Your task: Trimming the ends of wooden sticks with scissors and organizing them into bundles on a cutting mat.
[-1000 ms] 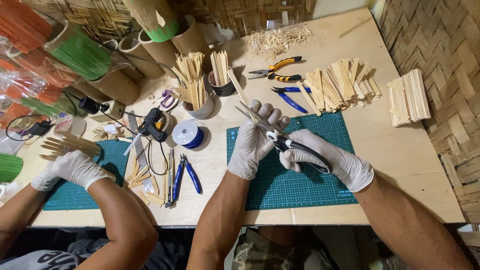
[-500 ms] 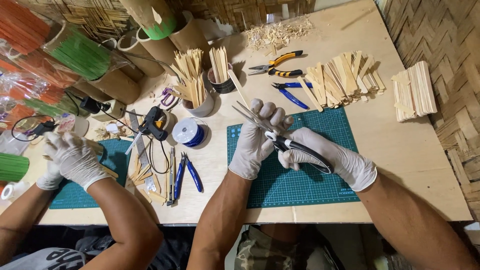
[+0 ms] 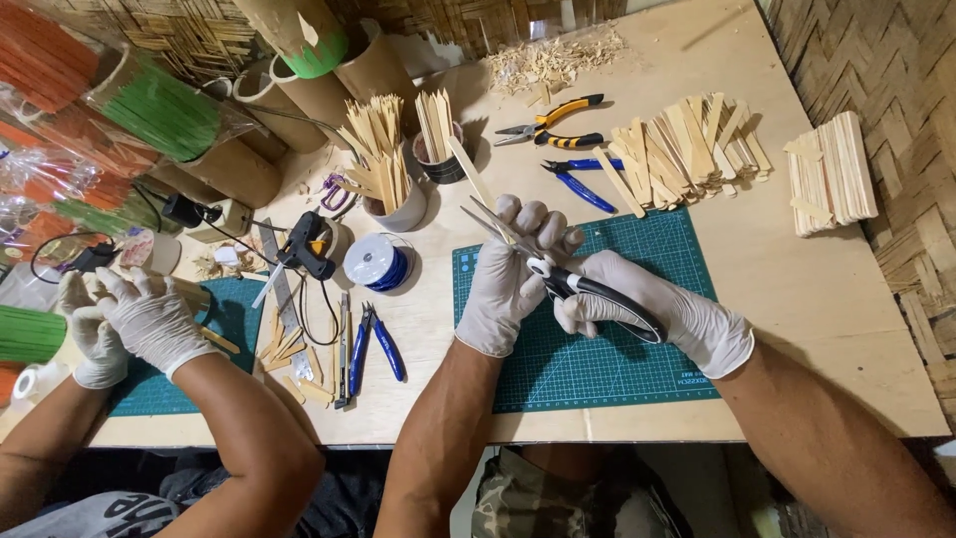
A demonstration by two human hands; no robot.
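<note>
Co-worker's gloved hands (image 3: 129,319) busy at far left, clear of us. Our left hand (image 3: 513,269) pinches a stick (image 3: 470,171) over the green mat (image 3: 617,359); right hand (image 3: 662,309) closed on scissors (image 3: 558,274), blades open close to the left fingers. Risk, as we judge it: a slip nicks the glove, or the offcut flies toward the stick cup (image 3: 393,204).

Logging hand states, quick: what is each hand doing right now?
Left hand: closed on a wooden stick.
Right hand: closed on the scissors.
</note>
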